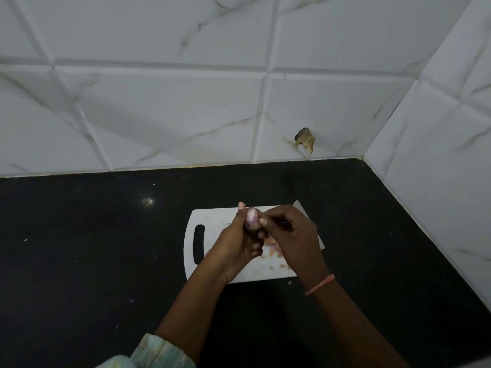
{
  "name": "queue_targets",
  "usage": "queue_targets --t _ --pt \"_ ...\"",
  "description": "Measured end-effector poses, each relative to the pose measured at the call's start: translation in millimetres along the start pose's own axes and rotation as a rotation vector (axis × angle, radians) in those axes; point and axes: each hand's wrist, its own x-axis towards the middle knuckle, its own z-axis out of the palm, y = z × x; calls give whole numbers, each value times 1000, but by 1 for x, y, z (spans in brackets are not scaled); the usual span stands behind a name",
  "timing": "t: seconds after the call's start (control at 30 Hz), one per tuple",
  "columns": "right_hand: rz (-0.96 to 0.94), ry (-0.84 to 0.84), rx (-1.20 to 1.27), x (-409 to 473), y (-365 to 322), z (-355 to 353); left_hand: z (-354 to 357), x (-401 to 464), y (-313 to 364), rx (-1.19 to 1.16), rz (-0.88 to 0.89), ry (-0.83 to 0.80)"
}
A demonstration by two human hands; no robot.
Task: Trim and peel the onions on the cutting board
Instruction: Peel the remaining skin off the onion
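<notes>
A small purple-white onion [252, 219] is held above the white cutting board [212, 229]. My left hand [236, 245] grips it from the left, fingers curled round its lower half and thumb up along its side. My right hand [295, 235] comes in from the right and pinches the onion's top right, where the skin is. Small pinkish bits of peel [273, 252] lie on the board under my hands. A pale knife blade [300, 207] pokes out past my right hand at the board's far right corner; I cannot tell if the hand touches it.
The board lies on a black counter [106, 248] with scattered crumbs. White marble-look tiled walls meet in a corner at the back right [364, 158]. One wall tile has a broken hole [305, 139]. The board's handle slot [199, 243] faces left.
</notes>
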Motion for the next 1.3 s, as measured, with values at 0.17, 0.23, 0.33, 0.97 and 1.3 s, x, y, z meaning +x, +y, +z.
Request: queue_targets --t 0.17,0.23,0.33,0.97,1.3 --pt "47 34 33 4 -2 -4 0 -2 2 -17 27 31" --pt "36 52 29 5 -6 -4 3 -5 3 -53 42 90" --pt "81 79 68 5 -6 -1 7 -7 4 -132 48 108" --pt "465 302 478 9 -13 -9 0 -13 10 -151 47 26" --pt "239 104 14 3 -16 -8 -4 -18 14 -78 183 19"
